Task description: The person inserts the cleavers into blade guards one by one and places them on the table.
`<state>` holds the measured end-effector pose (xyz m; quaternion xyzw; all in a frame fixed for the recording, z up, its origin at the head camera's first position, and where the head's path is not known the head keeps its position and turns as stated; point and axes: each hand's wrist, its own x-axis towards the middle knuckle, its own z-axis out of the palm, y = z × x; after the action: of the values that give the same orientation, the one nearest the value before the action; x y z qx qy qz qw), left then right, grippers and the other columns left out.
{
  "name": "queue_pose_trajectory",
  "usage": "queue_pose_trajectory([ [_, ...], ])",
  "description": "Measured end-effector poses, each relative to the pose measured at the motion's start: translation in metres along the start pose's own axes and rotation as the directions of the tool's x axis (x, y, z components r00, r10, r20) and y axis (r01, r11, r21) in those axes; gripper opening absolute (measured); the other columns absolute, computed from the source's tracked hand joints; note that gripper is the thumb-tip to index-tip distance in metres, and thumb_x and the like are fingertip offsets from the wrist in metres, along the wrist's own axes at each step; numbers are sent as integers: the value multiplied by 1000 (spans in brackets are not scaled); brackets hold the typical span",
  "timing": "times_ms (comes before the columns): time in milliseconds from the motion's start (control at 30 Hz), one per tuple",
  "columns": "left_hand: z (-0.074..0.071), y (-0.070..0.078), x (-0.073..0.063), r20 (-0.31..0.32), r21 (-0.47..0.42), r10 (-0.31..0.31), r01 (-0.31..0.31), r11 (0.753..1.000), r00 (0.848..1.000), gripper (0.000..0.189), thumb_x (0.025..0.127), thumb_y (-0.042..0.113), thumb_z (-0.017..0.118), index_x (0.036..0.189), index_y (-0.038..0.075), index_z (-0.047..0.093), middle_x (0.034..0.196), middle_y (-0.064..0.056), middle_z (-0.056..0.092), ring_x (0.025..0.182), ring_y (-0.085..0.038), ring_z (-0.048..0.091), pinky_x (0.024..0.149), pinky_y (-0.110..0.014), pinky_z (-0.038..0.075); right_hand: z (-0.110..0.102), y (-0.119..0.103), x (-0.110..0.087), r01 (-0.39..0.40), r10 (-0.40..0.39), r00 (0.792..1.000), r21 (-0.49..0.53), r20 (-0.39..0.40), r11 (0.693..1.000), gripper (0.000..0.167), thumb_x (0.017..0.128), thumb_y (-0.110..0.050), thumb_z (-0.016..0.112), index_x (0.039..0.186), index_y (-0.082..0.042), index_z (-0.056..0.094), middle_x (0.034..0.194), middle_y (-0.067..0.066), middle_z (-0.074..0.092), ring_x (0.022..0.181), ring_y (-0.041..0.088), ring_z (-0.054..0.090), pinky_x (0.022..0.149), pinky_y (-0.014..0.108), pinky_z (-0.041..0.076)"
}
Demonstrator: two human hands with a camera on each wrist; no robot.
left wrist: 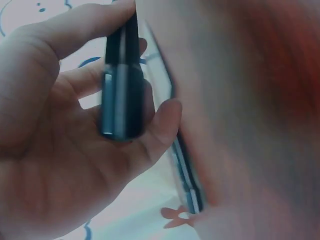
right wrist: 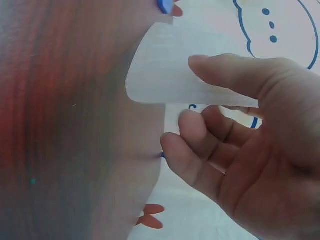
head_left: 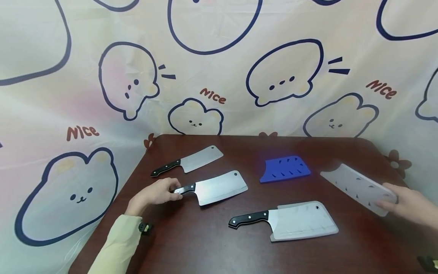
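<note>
My left hand (head_left: 155, 195) grips the black riveted handle of a cleaver (head_left: 220, 187), whose bare blade points right, close over the table. In the left wrist view the butt of that handle (left wrist: 120, 102) lies between thumb and fingers. At the right side, my right hand (head_left: 412, 201) pinches a white perforated blade guard (head_left: 356, 187) by one end, tilted over the tabletop. The right wrist view has the thumb flat on the guard (right wrist: 162, 70), fingers beneath. A blue blade guard (head_left: 284, 169) lies between the two hands, farther back.
Behind the left hand lies another bare cleaver (head_left: 202, 158). Nearer the front, a third cleaver (head_left: 251, 218) rests with its blade in a whitish guard (head_left: 304, 222). The brown table (head_left: 205, 243) meets a printed cloth (head_left: 236, 76) at the back and sides.
</note>
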<state>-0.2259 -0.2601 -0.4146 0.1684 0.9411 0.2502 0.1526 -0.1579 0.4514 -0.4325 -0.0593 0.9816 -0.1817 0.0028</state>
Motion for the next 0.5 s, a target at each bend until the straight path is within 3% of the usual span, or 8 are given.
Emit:
queue_pose_trajectory([
  [100,-5,5,-3,-19,-6,16,-16,1000,1000,18,90,24,70,99,13,58,80,0,57,75,-16,51,65,-32,40,-4,-4,3,3,-3,1000,2,-29,1000,40,85,-25,76,111,-2,55,104,31,64,85,43,65,61,52,54],
  [233,-10,11,-6,-29,-63,23,-25,998,999,21,91,22,69,100,11,54,79,-2,56,72,-17,53,64,-33,42,-12,-10,8,34,-35,996,-12,-87,999,29,89,-26,72,103,-6,55,94,19,66,73,8,60,55,32,49],
  [333,-12,15,-7,-18,-102,22,-24,994,1000,22,91,20,68,101,10,51,75,-4,57,65,-20,57,64,-34,45,-18,-16,12,74,-76,984,-16,-159,997,27,90,-24,71,104,-6,56,94,18,66,70,-16,42,53,22,41],
  [400,-12,18,-7,-7,-122,32,-33,992,999,23,91,19,68,102,9,49,74,-4,57,59,-20,57,63,-34,47,-23,-21,15,96,-94,976,4,-196,995,29,91,-21,70,108,-3,55,97,24,65,73,-22,39,52,21,42],
  [500,-15,25,-5,6,-168,42,-41,985,999,25,92,19,67,105,10,47,78,-5,60,54,-19,55,59,-34,50,-32,-29,18,86,-78,971,25,-228,996,29,94,-21,65,108,0,50,92,27,62,67,-17,41,50,22,39],
])
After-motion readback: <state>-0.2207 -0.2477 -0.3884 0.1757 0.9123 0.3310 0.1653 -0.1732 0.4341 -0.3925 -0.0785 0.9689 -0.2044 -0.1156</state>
